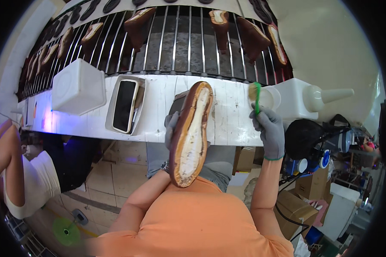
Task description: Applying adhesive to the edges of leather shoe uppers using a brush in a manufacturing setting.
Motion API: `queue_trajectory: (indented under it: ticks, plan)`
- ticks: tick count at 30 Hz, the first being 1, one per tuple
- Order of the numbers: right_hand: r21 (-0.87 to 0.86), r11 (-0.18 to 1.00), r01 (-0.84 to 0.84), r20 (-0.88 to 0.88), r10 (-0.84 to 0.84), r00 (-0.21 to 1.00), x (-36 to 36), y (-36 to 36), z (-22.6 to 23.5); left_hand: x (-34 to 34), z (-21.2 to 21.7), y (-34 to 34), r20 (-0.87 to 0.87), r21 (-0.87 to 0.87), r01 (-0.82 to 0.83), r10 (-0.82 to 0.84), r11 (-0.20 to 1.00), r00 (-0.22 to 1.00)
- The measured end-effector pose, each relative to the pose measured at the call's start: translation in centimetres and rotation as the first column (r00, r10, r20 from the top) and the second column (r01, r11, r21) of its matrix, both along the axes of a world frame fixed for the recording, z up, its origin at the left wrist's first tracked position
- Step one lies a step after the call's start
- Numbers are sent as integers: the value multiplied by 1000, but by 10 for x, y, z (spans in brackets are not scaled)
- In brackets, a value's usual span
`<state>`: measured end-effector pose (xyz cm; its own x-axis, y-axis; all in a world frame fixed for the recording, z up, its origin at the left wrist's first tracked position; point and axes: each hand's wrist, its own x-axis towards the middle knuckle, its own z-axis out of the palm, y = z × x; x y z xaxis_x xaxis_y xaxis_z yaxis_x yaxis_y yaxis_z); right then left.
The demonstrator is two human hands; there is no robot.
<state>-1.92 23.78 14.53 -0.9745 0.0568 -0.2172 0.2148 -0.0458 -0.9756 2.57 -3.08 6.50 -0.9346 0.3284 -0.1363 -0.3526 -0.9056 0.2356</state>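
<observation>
My left hand [171, 128], in a grey glove, holds a brown shoe upper [191, 132] with its pale underside turned up toward me. My right hand [270, 130], also gloved in grey, grips a green-handled brush [255, 96] whose bristles sit at the mouth of a white pot [268, 97] on the white bench [158, 107]. The shoe stands upright between my two hands, over the bench's front edge.
A white square tub [78, 87] and a tray holding a dark phone [125, 106] stand on the bench. Behind it a barred conveyor [180, 43] carries several brown shoes. A white jug with spout [313, 97] sits at right. Another person [21, 171] is at left.
</observation>
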Motion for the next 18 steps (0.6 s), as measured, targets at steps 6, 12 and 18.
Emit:
queue_trajectory:
  ticks: [6, 12, 18]
  plan:
    - [187, 943, -275, -52, 289, 956, 33, -64, 40, 5, -50, 10, -55, -487, -153, 145, 860, 988]
    - [252, 920, -301, -62, 325, 944, 56, -85, 38, 10, -93, 14, -348, -888, -347, 50, 302, 936]
    - [437, 879, -191, -110, 262, 959, 51, -85, 31, 15, -101, 15, -419, -864, -411, 38, 290, 907]
